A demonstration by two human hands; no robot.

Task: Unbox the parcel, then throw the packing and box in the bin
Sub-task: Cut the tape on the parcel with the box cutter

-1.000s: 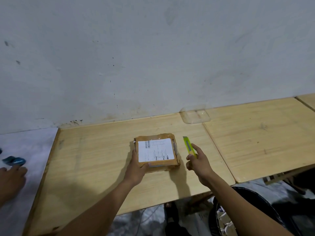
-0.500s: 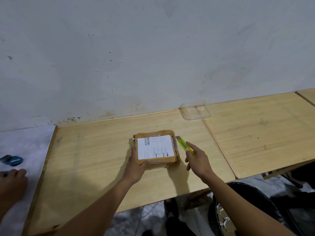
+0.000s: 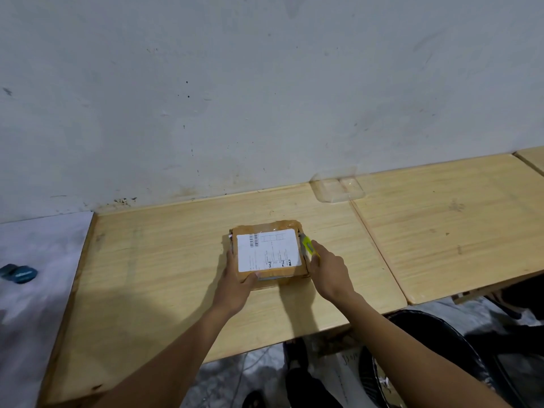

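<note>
A small brown cardboard parcel with a white shipping label lies flat on the wooden table. My left hand grips its near-left corner, thumb on top. My right hand holds a yellow-green box cutter, whose tip touches the parcel's right edge near the far corner. A black bin stands on the floor under the table's front edge, to the right, partly hidden by my right forearm.
A clear plastic tray lies by the wall where two tabletops meet. A second wooden table adjoins on the right. A white surface at the left carries a small blue object. The wall runs close behind.
My right hand moved left with the cutter until its tip reached the parcel's right edge. The other person's hand at the far left has left the view. My left hand stayed on the parcel.
</note>
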